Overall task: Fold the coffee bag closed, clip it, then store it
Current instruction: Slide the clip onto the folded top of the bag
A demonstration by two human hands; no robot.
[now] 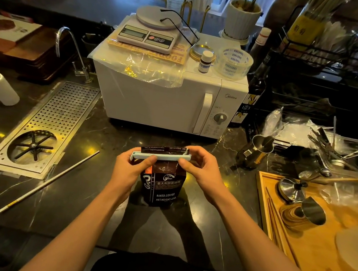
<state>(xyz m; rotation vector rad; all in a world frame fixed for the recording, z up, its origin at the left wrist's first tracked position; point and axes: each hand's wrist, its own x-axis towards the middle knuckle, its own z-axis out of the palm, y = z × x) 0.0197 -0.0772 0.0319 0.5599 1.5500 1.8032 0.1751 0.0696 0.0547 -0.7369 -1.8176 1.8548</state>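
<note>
The left hand (131, 167) pinches the left end of a pale blue clip (161, 157), thumb on the front face and fingers curled behind, while the right hand (201, 169) grips the clip's right end in the same way, thumb forward against the bag. The clip lies level across the folded top of a dark coffee bag (160, 187), which stands upright on the black marble counter (96, 133), a narrow strip of the fold showing above the clip. Both forearms reach in from six o'clock. At twelve o'clock of the bag, close behind it, sits a white microwave (166, 102); on its top rest a kitchen scale (149, 33) with a pair of glasses (181, 25) over its platter, a small bottle (205, 61) and a roll of clear tape (233, 63). At nine to ten o'clock a perforated steel drip tray (62, 117) is set into the counter, with a curved tap (70, 50) beyond it, and a long white stick (49, 180) lies slanted at about eight o'clock. At two o'clock stands a steel milk pitcher (256, 151); at four o'clock a wooden tray (308, 250) holds a tamper (290, 187) and a small metal cup (312, 213).
</note>
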